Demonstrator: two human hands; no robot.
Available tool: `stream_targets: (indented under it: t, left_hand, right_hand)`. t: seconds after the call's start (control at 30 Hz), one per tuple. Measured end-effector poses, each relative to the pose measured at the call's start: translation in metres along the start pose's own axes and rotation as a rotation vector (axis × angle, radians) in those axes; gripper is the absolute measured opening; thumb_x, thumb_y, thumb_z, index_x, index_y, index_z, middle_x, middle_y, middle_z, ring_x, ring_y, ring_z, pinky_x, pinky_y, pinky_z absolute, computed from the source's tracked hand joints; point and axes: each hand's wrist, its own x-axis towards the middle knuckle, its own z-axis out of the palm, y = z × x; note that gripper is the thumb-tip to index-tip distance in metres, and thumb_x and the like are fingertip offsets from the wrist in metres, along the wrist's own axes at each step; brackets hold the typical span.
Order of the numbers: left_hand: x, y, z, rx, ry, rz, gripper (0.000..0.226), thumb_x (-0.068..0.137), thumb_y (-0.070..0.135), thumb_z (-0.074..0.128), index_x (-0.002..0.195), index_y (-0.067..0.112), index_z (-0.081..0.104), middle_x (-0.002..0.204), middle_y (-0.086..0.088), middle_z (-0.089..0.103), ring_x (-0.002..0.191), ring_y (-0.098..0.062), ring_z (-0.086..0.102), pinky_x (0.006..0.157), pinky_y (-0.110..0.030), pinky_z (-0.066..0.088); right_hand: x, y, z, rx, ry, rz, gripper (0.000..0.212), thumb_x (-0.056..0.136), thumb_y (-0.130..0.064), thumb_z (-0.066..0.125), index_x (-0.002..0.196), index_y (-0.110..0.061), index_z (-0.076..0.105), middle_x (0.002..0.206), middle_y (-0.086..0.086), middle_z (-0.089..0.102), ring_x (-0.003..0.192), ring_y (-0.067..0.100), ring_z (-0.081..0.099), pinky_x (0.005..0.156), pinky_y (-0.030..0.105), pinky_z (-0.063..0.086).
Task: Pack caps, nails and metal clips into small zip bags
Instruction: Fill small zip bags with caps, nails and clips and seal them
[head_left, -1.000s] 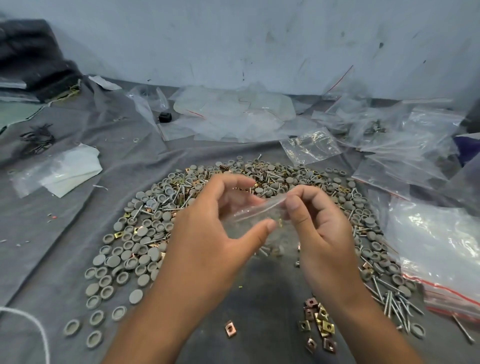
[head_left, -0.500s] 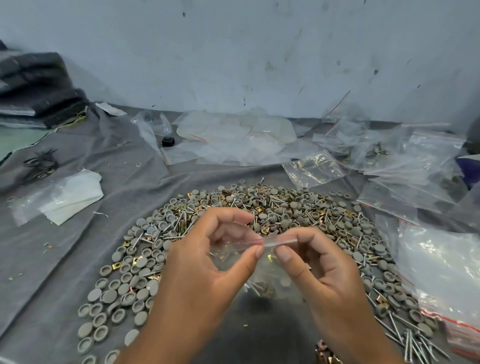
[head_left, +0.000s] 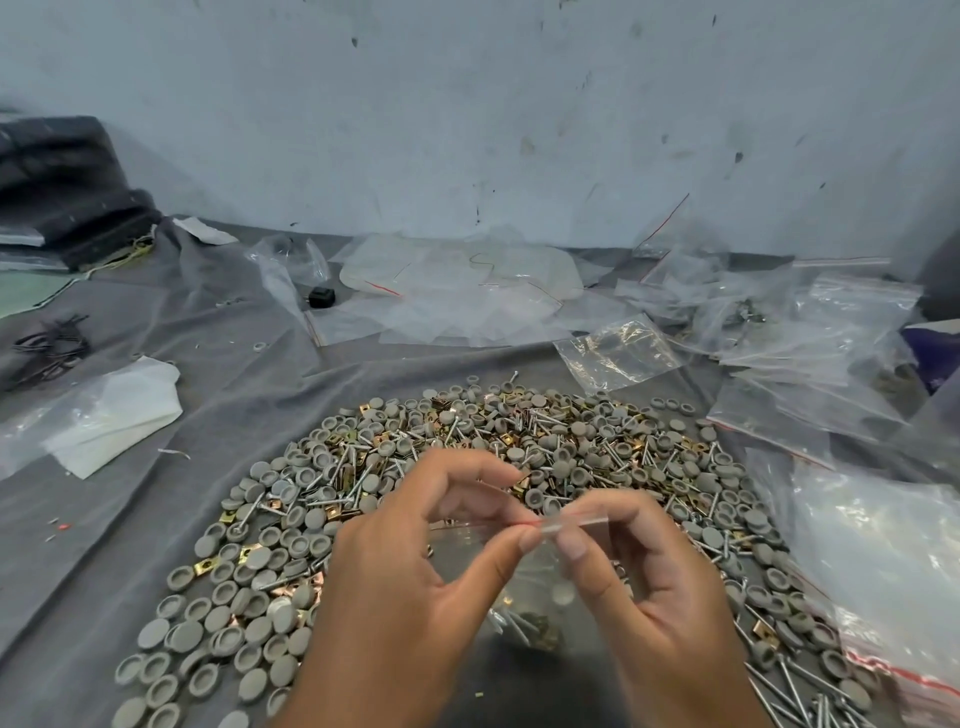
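Grey cloth (head_left: 156, 519) spread over the whole worktop, up to a scuffed pale wall (head_left: 467, 104). Across the far and right side, a litter of empty zip bags (head_left: 810, 332), clear with red seal lines; a large clear bag (head_left: 883, 561) at the right edge. At the left, a white sheet in plastic (head_left: 104, 421); behind it a dark folded stack (head_left: 57, 192).

In the middle, a broad ring-shaped heap (head_left: 519, 441) of mixed parts: grey round caps (head_left: 260, 629) thickest on the left, silver nails (head_left: 795, 691) gathered lower right, brass-coloured metal clips (head_left: 208, 566) scattered among them.

Above the heap's near side, left hand (head_left: 410, 587) and right hand (head_left: 660, 597), both raised. Held between them, a small zip bag (head_left: 540, 582), hanging down with a cap, nails and clips visible inside. Fingers of each hand curled, thumb and forefinger pinching the bag's top strip side by side, right at the red seal line; remaining fingers (head_left: 467, 467) loosely arched.

Smallest, a black block (head_left: 321, 298) among the far bags.
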Motion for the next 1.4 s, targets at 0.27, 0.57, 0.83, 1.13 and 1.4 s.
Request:
stream_targets:
  t: [0.27,0.57,0.83,1.13,1.4]
  left_hand:
    - [0.001,-0.003,-0.002,0.13,0.018,-0.031,0.027,0.081,0.058,0.071,0.099,0.046,0.056,0.082,0.042,0.066,0.066,0.015,0.062,0.056,-0.011,0.048]
    - [0.001,-0.006,-0.001,-0.069,-0.005,-0.139,0.031,0.073,0.067,0.068,0.098,0.049,0.061,0.075,0.03,0.071,0.066,0.006,0.069,0.057,-0.016,0.049]
    - [0.002,-0.001,0.004,-0.164,-0.021,-0.144,0.031,0.078,0.048,0.079,0.102,0.04,0.062,0.084,0.023,0.075,0.083,0.001,0.073,0.075,-0.01,0.05]
    - [0.0,-0.001,-0.001,-0.193,-0.039,-0.192,0.039,0.08,0.024,0.084,0.107,0.038,0.06,0.093,0.015,0.075,0.09,-0.006,0.072,0.068,-0.008,0.048]
    - [0.002,-0.011,-0.004,-0.307,0.013,-0.273,0.036,0.077,0.028,0.08,0.107,0.037,0.063,0.094,0.006,0.075,0.09,-0.014,0.072,0.078,-0.034,0.056]
  right_hand:
    - [0.005,0.003,-0.005,-0.15,-0.009,-0.105,0.013,0.09,-0.046,0.063,0.097,-0.037,0.068,0.082,-0.009,0.067,0.071,0.016,0.064,0.06,0.034,0.051]
    - [0.003,-0.002,-0.006,-0.068,-0.051,-0.042,0.016,0.09,-0.052,0.063,0.099,-0.04,0.069,0.086,-0.004,0.07,0.073,0.022,0.066,0.062,0.048,0.054]
    - [0.004,-0.007,-0.008,-0.067,-0.066,0.015,0.018,0.092,-0.053,0.061,0.098,-0.038,0.068,0.089,-0.004,0.07,0.077,0.024,0.066,0.067,0.051,0.053]
    - [0.002,-0.01,-0.007,-0.012,-0.071,0.032,0.013,0.095,-0.046,0.057,0.098,-0.035,0.064,0.087,-0.01,0.067,0.078,0.012,0.064,0.067,0.018,0.046]
    - [0.005,-0.009,-0.008,0.175,-0.005,0.081,0.019,0.093,-0.045,0.058,0.097,-0.027,0.065,0.087,0.001,0.067,0.081,0.013,0.064,0.074,0.02,0.051]
